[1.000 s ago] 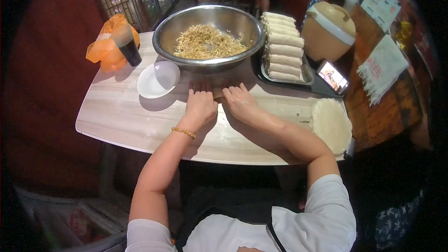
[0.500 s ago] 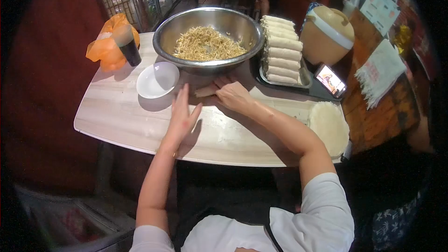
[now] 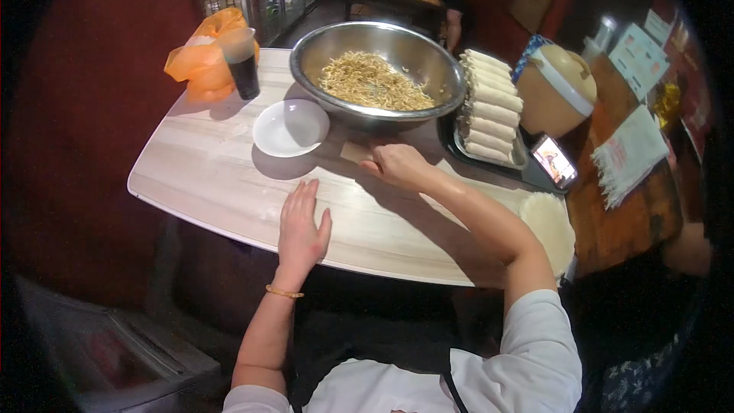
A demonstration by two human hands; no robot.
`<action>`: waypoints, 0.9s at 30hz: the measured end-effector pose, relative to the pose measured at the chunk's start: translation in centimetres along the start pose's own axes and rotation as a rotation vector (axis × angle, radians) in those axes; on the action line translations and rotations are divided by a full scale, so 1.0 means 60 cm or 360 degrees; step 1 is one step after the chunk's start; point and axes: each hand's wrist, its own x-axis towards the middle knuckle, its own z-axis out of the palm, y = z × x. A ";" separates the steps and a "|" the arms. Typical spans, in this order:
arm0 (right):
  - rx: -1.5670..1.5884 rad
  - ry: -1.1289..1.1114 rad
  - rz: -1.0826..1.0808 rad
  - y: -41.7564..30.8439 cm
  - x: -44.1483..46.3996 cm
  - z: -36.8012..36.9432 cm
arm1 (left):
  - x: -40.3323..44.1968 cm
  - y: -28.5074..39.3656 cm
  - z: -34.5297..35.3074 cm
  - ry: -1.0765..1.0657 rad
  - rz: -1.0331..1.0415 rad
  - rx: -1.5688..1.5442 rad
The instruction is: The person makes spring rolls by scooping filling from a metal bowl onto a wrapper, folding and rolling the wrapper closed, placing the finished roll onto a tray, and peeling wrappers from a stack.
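My right hand (image 3: 399, 167) is closed around one end of a spring roll (image 3: 354, 152), just in front of the steel bowl; my fingers cover part of the roll. Nearer the table's front edge, my left hand (image 3: 303, 226) lies open with its fingers stretched forward and nothing in it. A white bowl (image 3: 290, 128) stands beyond the left hand. Bean sprout filling (image 3: 375, 80) sits in the large steel bowl (image 3: 304, 80). To the right, several rolled spring rolls (image 3: 492, 113) are stacked on a metal tray (image 3: 523, 154).
A round stack of wrappers (image 3: 547, 231) lies at the table's right end, near a phone (image 3: 554, 160). A cup of dark liquid (image 3: 243, 73) and an orange plastic bag (image 3: 206, 69) stand at the back left. Behind the tray is a beige container (image 3: 558, 88). A person stands in the background.
My left hand has drawn back from beside the spring roll toward the table's front edge. The right hand still holds the roll. The whole view has shifted slightly.
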 end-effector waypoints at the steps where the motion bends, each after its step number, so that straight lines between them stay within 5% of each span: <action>1: -0.0008 -0.0009 -0.0023 -0.015 0.010 -0.008 | -0.001 -0.004 0.001 -0.0008 0.0029 0.0056; 3: 0.0264 0.0442 -0.0233 -0.048 0.036 -0.022 | -0.002 -0.005 -0.001 0.0000 0.0030 0.0062; 7: 0.0398 0.0652 -0.0382 -0.121 0.115 -0.059 | -0.003 -0.010 -0.004 0.0078 0.0097 0.0049; 27: 0.0092 0.0364 -0.0097 -0.154 0.257 0.011 | -0.008 -0.019 -0.001 0.0078 0.0084 -0.0146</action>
